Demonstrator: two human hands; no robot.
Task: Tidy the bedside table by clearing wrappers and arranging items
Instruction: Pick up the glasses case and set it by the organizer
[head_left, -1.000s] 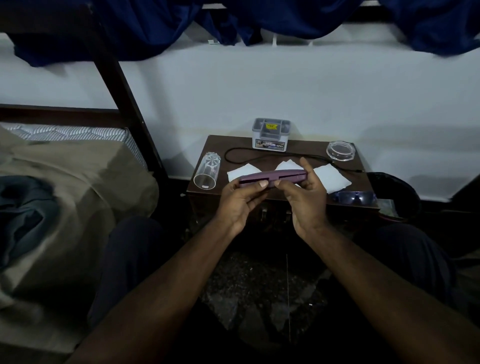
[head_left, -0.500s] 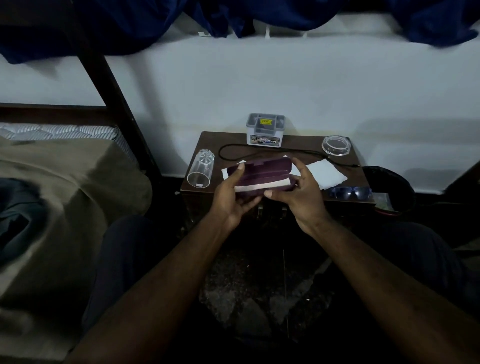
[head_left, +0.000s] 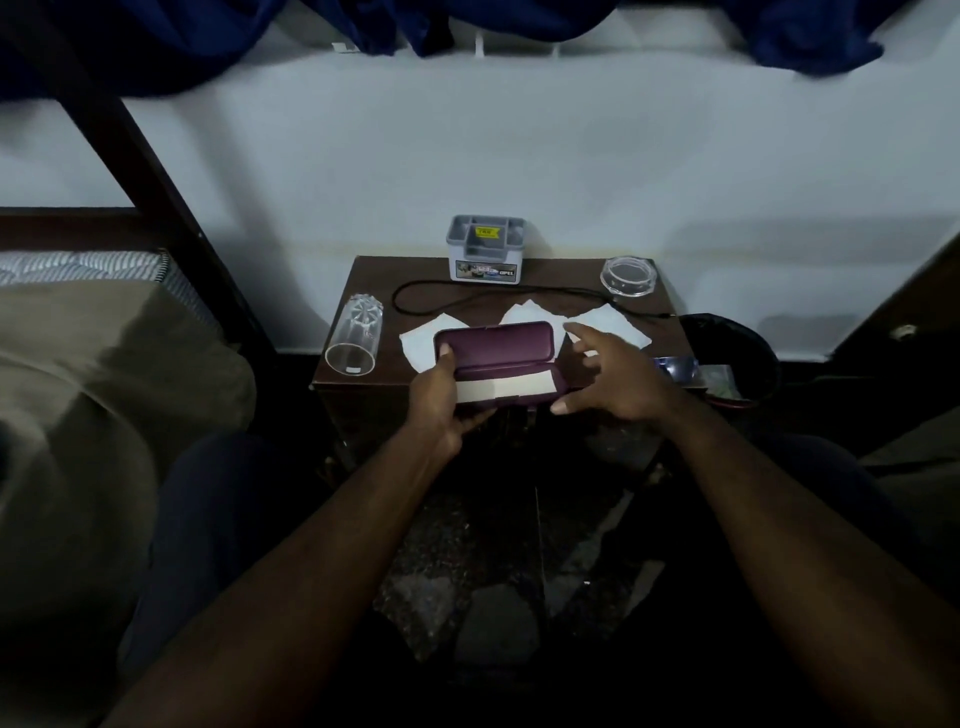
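Step in hand, as judged: load the open spectacle case (head_left: 501, 364). Keep the case level and the lid fully back, then bring the glasses (head_left: 675, 365), lying on the bedside table (head_left: 550, 270) just beyond the right fingertips, into the lower tray.

The left hand (head_left: 439, 400) grips the case at its left end: thumb over the rim, fingers curled beneath. A pale cloth lines the tray.

The right hand (head_left: 610, 376) is free, fingers spread and curved, just beside the case's right end; contact cannot be confirmed. White wrappers (head_left: 608, 325) lie past the fingertips.
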